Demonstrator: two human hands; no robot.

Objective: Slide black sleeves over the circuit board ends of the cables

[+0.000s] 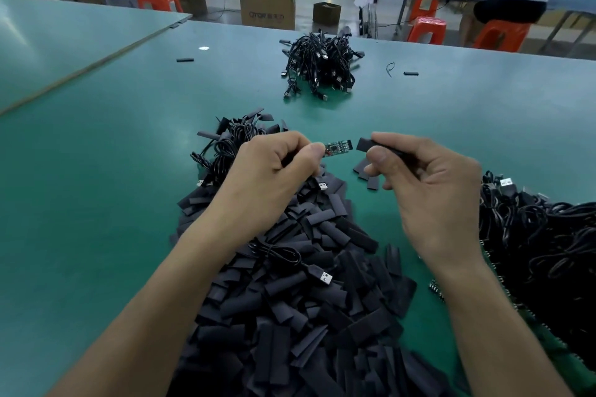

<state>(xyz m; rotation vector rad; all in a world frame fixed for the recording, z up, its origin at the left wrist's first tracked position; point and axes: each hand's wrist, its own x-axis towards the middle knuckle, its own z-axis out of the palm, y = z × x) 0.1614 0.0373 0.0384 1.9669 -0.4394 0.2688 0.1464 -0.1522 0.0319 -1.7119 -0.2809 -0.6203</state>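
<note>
My left hand (274, 167) pinches a cable by its small circuit board (338, 148), whose bare end points right. My right hand (429, 184) pinches a flat black sleeve (366, 144), its open end facing the board with a small gap between them. Both are held above the green table (129, 171). The cable's USB plug (322, 185) hangs just under my left hand. A big heap of loose black sleeves (306, 300) lies below my hands.
A bundle of black cables (319, 66) lies at the far middle. More cables (541, 245) are piled at the right, and another tangle (232, 142) sits behind my left hand. Stray sleeves (184, 60) lie farther off. A person sits at the bench beyond.
</note>
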